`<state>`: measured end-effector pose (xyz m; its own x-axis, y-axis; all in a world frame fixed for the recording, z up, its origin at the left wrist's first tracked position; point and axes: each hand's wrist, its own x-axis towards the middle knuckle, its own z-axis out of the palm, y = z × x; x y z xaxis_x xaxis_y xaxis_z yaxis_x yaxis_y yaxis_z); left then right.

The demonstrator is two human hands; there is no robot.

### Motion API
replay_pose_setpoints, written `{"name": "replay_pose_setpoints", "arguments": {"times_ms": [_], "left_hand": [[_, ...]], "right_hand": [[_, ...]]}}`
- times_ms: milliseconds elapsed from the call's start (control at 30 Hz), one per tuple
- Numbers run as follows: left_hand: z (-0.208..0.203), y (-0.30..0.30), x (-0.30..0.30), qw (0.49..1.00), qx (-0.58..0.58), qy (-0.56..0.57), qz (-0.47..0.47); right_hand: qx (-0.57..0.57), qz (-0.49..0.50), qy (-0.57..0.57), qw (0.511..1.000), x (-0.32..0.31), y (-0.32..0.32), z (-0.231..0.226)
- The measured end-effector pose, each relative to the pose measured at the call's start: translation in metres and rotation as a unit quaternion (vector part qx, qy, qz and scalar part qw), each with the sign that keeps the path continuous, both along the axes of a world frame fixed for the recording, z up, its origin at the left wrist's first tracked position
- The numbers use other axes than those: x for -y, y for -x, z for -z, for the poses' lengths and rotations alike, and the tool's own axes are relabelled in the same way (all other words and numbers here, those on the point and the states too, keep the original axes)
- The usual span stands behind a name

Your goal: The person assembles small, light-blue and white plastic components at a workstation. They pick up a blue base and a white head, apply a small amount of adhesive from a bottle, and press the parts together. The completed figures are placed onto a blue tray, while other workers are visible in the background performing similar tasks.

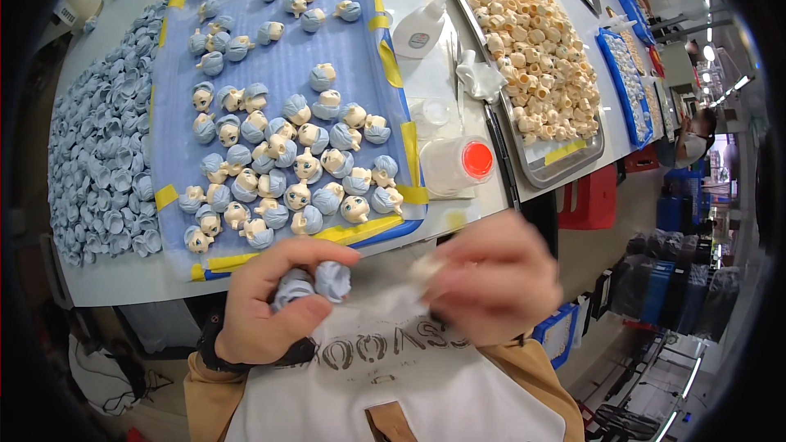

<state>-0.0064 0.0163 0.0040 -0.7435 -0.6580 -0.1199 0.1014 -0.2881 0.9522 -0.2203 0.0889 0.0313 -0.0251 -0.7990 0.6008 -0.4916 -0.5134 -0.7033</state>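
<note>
My left hand (266,303) curls around two blue-grey doll hair shells (332,281), held between thumb and fingers at the table's near edge. To its right my right hand (495,278) is smeared by motion. A small cream piece (424,270), blurred, shows at its fingertips; it resembles the doll face parts, but its features cannot be made out. Just beyond my hands lies a blue tray (176,221) edged with yellow tape, bearing many doll heads (308,167) with blue-grey hair, several with painted eyes.
Loose blue-grey hair shells (106,164) are heaped left of the tray. On the right, a metal tray (536,172) holds cream face parts (532,57). Between them stand a white squeeze bottle (421,26), a red-lidded jar (476,160), tweezers (457,74) and a crumpled wipe (481,78). People (696,139) sit farther right.
</note>
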Motion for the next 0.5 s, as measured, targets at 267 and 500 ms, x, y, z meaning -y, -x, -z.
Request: {"name": "replay_pose_setpoints", "arguments": {"times_ms": [267, 500], "left_hand": [[-0.002, 0.001, 0.002, 0.99, -0.048, -0.106, -0.074], [0.001, 0.001, 0.003, 0.989, -0.053, -0.114, -0.078]], "right_hand": [[-0.165, 0.244, -0.132, 0.946, 0.012, 0.049, -0.014], [-0.253, 0.204, -0.119, 0.938, 0.017, 0.051, -0.01]]}}
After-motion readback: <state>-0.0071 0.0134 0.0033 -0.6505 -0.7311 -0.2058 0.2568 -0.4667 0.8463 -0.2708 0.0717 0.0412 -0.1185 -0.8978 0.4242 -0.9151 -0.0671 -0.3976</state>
